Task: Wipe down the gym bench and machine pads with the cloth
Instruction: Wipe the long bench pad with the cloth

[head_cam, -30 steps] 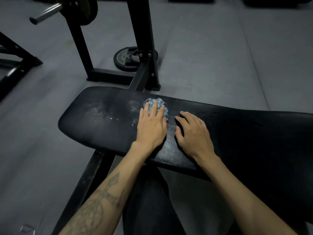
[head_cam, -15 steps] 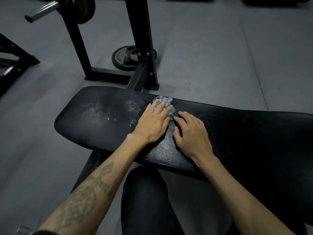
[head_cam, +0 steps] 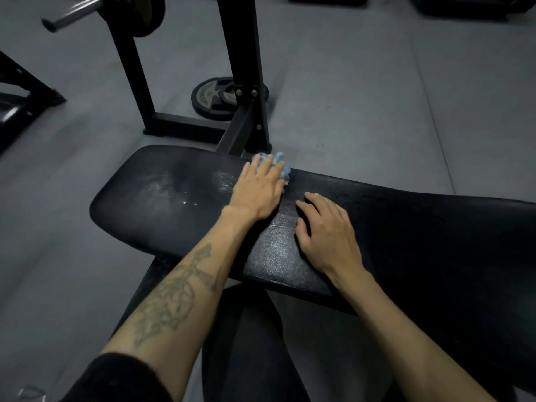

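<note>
Blue cloth [head_cam: 280, 165] lies bunched at the far edge of the black bench pad [head_cam: 174, 207], under the fingertips of the left hand [head_cam: 261, 190]. Fingers extended flat, pressing the cloth down; no curl around it. Right hand [head_cam: 327, 233] rests just beside, fingers loosely bent on the pad, holding nothing. Pale smears mark the pad's left portion.

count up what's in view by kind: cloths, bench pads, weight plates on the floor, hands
cloths: 1, blue cloth under the left hand
bench pads: 1, black bench pad
weight plates on the floor: 1, weight plate behind the upright
hands: 2, left hand pressing the cloth, right hand resting on the pad
total: 5
</note>
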A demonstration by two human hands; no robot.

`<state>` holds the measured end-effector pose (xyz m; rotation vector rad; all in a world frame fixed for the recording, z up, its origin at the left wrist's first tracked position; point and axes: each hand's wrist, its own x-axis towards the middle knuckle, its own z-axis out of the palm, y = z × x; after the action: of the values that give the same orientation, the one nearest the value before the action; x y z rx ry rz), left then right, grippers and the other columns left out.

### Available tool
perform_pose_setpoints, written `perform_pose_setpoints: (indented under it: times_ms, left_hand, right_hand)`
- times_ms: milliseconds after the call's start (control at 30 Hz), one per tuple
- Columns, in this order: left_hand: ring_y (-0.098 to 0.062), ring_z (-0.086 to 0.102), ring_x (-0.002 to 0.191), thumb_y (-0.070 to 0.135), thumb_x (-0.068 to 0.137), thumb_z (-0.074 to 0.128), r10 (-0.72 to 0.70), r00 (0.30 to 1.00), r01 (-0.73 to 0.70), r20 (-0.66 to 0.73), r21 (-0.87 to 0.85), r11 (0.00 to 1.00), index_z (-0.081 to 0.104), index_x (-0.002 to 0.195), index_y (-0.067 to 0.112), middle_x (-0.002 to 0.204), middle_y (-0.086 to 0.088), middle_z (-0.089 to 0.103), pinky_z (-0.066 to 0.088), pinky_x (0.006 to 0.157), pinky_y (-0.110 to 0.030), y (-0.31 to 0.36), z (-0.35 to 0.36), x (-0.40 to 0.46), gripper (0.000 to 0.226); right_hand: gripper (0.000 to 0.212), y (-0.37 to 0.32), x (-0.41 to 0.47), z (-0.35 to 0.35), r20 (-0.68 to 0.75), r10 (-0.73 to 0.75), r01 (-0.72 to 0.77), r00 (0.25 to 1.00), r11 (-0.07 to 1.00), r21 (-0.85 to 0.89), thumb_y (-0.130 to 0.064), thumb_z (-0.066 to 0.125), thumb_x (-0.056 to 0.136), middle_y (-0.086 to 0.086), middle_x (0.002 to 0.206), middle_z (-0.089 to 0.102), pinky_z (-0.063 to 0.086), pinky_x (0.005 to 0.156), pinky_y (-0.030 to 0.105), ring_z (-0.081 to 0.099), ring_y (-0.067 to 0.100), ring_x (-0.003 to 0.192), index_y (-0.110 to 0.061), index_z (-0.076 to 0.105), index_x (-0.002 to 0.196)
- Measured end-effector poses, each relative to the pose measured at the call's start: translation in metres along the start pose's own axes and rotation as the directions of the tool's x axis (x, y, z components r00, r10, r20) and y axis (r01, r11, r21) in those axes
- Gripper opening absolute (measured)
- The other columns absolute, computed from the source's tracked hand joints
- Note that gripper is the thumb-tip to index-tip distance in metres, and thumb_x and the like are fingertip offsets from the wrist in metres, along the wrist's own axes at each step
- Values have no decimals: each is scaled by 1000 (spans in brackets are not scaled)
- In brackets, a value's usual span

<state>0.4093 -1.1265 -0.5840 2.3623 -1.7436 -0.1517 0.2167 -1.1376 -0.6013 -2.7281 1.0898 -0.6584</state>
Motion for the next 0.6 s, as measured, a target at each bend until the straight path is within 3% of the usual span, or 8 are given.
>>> perform_pose_setpoints:
  times_ms: [67,167,233,400,533,600]
  left_hand:
    - [-35,6,157,35,110,29,-68,998,68,-2,0,998,27,160,17,170,-8,17,6,126,-48,4,0,2,53]
    - [-34,9,157,36,110,28,130,991,-130,18,-8,992,32,159,21,170,-5,18,10,126,-50,7,3,-8,51]
    - [-31,12,157,38,109,27,179,983,-180,33,16,984,33,159,22,170,-5,20,12,125,-49,-4,2,-9,52]
    - [-37,10,156,33,110,30,-88,995,89,-39,38,995,28,159,16,169,-9,19,8,126,-49,6,2,3,53]
    - [-33,6,158,34,110,31,136,991,-136,16,-5,991,28,160,20,171,-4,14,6,126,-48,17,9,-18,52]
    - [-31,7,158,34,110,32,129,992,-129,-8,-15,991,28,160,20,171,-4,15,8,126,-47,7,8,-20,52]
  right_hand:
    - [38,0,0,0,-1,-1,1,1000,1000,-2,-25,54,95,6,140,57,36,112,39,49,20,132,-13,63,129]
    - [36,0,0,0,-8,1,-1,1000,1000,-2,-24,56,94,6,139,58,37,111,39,50,21,132,-13,64,127]
    - [36,0,1,1,-7,3,-3,1000,1000,3,-24,55,94,6,138,58,37,111,39,51,21,131,-13,64,127]
    - [37,0,1,1,-4,0,0,1000,1000,9,-24,55,94,6,138,58,37,111,39,50,20,131,-13,64,128]
    - [36,0,1,1,-17,-6,6,1000,1000,6,-23,55,92,6,137,59,37,110,39,51,20,130,-13,65,126]
    - [36,1,1,0,-16,-3,3,1000,1000,8,-24,55,92,6,136,59,38,109,39,52,21,129,-13,65,125]
